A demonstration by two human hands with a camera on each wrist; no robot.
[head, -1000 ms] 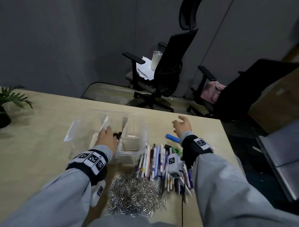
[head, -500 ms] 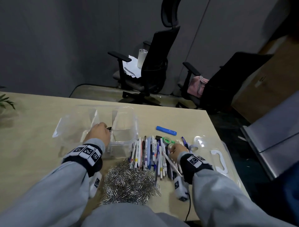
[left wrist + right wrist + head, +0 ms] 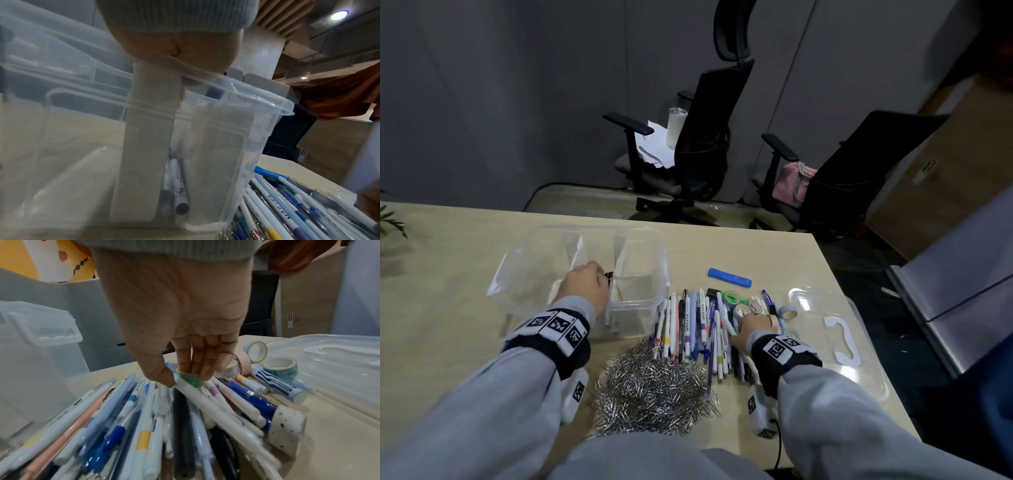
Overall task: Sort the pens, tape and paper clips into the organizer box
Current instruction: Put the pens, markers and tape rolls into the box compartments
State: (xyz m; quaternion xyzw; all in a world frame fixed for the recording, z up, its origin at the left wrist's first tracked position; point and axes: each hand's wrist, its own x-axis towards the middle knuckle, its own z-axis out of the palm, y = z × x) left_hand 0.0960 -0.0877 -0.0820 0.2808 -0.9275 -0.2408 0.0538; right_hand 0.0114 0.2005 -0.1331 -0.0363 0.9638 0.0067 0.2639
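Observation:
The clear organizer box (image 3: 647,236) stands on the table left of centre. My left hand (image 3: 585,286) is curled over its near rim and grips a few pens (image 3: 176,186), which stand in a compartment beside a white divider (image 3: 141,146). A row of loose pens (image 3: 695,329) lies right of the box, with a heap of paper clips (image 3: 654,387) in front. Tape rolls (image 3: 732,298) sit at the row's far right end. My right hand (image 3: 185,378) reaches into the pile, thumb and fingers pinching a white pen (image 3: 216,410) next to a green tape roll (image 3: 191,382).
The box's clear lid (image 3: 835,335) lies flat near the table's right edge. A blue stick-like item (image 3: 729,277) lies alone beyond the pens. Two office chairs (image 3: 698,144) stand past the far edge. Plant leaves (image 3: 390,219) show at far left.
My right hand came back from the far side near the blue item to the pen pile and took hold of a white pen. My left hand stayed at the box.

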